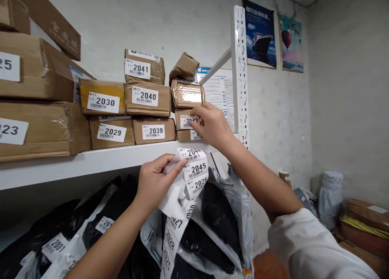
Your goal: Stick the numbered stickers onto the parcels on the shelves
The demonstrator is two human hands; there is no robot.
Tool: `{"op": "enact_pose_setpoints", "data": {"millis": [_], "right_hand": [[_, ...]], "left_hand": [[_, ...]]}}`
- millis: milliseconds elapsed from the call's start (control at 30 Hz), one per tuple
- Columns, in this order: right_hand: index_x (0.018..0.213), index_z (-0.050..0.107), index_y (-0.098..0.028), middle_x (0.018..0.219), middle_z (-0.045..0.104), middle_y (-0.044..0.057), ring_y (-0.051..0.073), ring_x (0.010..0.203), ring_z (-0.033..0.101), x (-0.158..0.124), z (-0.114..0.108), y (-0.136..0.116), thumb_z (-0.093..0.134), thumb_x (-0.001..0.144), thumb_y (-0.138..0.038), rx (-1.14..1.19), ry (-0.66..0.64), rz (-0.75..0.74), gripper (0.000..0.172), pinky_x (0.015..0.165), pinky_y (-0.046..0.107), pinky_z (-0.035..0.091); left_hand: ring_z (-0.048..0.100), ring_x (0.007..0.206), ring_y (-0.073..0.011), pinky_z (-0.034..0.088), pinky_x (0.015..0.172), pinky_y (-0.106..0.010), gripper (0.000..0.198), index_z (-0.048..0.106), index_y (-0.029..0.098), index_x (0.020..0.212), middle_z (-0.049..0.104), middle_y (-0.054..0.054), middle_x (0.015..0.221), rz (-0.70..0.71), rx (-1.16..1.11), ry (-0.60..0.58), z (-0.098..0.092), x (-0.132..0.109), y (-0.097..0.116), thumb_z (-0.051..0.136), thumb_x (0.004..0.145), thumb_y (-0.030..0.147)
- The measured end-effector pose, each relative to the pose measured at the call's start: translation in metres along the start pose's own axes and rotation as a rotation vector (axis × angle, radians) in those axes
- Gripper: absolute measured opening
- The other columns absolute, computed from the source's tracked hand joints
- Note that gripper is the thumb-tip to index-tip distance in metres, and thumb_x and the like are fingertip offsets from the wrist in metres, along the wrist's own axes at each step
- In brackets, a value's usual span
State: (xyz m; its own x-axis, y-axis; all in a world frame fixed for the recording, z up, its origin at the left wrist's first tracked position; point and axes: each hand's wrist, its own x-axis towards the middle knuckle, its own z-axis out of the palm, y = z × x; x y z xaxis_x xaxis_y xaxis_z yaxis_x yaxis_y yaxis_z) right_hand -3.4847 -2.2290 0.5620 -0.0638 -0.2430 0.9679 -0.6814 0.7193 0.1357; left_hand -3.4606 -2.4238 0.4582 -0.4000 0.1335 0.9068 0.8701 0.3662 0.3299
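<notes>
My left hand (156,182) pinches a long strip of white printed number labels (197,171) between thumb and fingers. Labels 2044, 2045 and 2026 face me, and the strip hangs down in front of the bags. My right hand (212,123) is at the front of a small cardboard box (179,113) on the shelf. Its thumb and fingertips are closed at a white label (184,122) reading 2043, which lies against the box and is partly covered by the fingers. Below it is another small box (183,136), its label mostly hidden by the hand.
Labelled cartons (152,129) are stacked along the white shelf (121,159). A perforated white upright (240,68) stands at its right end. Underneath are black and grey plastic parcels (219,214). More boxes (367,218) and a wrapped roll (331,198) stand by the right wall.
</notes>
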Motion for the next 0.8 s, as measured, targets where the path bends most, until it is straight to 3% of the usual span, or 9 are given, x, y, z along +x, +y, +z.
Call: {"op": "enact_pose_setpoints", "data": {"millis": [167, 267, 333, 433, 533, 600, 667, 800], "right_hand": [[0.104, 0.059, -0.023, 0.104, 0.054, 0.006, 0.018, 0.075, 0.054, -0.011, -0.002, -0.009, 0.072, 0.075, -0.016, -0.095, 0.060, 0.039, 0.033, 0.066, 0.034, 0.045], [0.098, 0.060, -0.023, 0.092, 0.059, 0.004, 0.018, 0.075, 0.056, -0.012, -0.005, -0.001, 0.070, 0.078, -0.019, -0.019, 0.068, 0.057, 0.023, 0.068, 0.035, 0.047], [0.089, 0.063, -0.022, 0.085, 0.063, 0.002, 0.018, 0.077, 0.058, -0.015, -0.010, 0.001, 0.064, 0.084, -0.023, 0.094, 0.057, 0.061, 0.006, 0.070, 0.035, 0.048], [0.101, 0.066, -0.022, 0.096, 0.068, 0.004, 0.017, 0.087, 0.062, -0.028, -0.022, -0.009, 0.057, 0.090, -0.034, 0.436, -0.041, 0.119, 0.019, 0.071, 0.032, 0.052], [0.106, 0.067, -0.021, 0.099, 0.069, 0.005, 0.016, 0.085, 0.064, -0.046, -0.027, -0.024, 0.068, 0.081, -0.038, 0.638, -0.229, 0.178, 0.030, 0.066, 0.028, 0.054], [0.098, 0.070, -0.020, 0.095, 0.070, 0.005, 0.016, 0.083, 0.064, -0.053, -0.025, -0.030, 0.074, 0.076, -0.033, 0.652, -0.222, 0.203, 0.026, 0.067, 0.028, 0.054], [0.094, 0.070, -0.019, 0.094, 0.070, 0.005, 0.016, 0.084, 0.065, -0.055, -0.019, -0.029, 0.076, 0.074, -0.030, 0.725, -0.196, 0.242, 0.024, 0.071, 0.030, 0.055], [0.090, 0.070, -0.018, 0.089, 0.071, 0.004, 0.016, 0.081, 0.067, -0.047, -0.012, -0.020, 0.080, 0.068, -0.032, 0.920, -0.194, 0.377, 0.028, 0.074, 0.032, 0.056]], "left_hand": [[0.051, 0.058, -0.0111, 0.039, 0.056, -0.021, 0.021, 0.068, 0.019, 0.076, 0.063, 0.001, 0.067, 0.038, -0.029, -0.017, 0.000, 0.001, 0.002, 0.065, 0.083, 0.038], [0.053, 0.063, -0.0120, 0.041, 0.058, -0.022, 0.020, 0.067, 0.019, 0.077, 0.064, 0.000, 0.071, 0.039, -0.051, -0.018, 0.001, 0.003, 0.001, 0.065, 0.083, 0.037], [0.055, 0.065, -0.0130, 0.042, 0.059, -0.023, 0.020, 0.066, 0.019, 0.078, 0.064, 0.000, 0.073, 0.035, -0.076, 0.000, 0.002, 0.007, -0.001, 0.064, 0.084, 0.037], [0.055, 0.066, -0.0138, 0.043, 0.060, -0.024, 0.023, 0.065, 0.019, 0.073, 0.062, -0.001, 0.072, 0.058, -0.119, 0.021, 0.002, 0.014, -0.003, 0.062, 0.085, 0.037], [0.061, 0.081, -0.0173, 0.048, 0.069, -0.027, 0.021, 0.070, 0.019, 0.077, 0.067, -0.004, 0.085, 0.074, -0.186, 0.018, 0.003, 0.020, -0.003, 0.061, 0.086, 0.037], [0.064, 0.090, -0.0201, 0.052, 0.075, -0.029, 0.021, 0.071, 0.020, 0.094, 0.070, -0.006, 0.098, -0.003, -0.282, -0.017, 0.005, 0.023, -0.002, 0.068, 0.081, 0.036], [0.066, 0.091, -0.0210, 0.055, 0.077, -0.031, 0.034, 0.068, 0.021, 0.107, 0.071, -0.007, 0.102, -0.096, -0.384, -0.050, 0.007, 0.025, 0.001, 0.074, 0.076, 0.034], [0.067, 0.087, -0.0182, 0.055, 0.077, -0.029, 0.023, 0.071, 0.020, 0.099, 0.073, -0.006, 0.096, -0.094, -0.389, -0.024, 0.010, 0.030, 0.011, 0.071, 0.079, 0.032]]}}
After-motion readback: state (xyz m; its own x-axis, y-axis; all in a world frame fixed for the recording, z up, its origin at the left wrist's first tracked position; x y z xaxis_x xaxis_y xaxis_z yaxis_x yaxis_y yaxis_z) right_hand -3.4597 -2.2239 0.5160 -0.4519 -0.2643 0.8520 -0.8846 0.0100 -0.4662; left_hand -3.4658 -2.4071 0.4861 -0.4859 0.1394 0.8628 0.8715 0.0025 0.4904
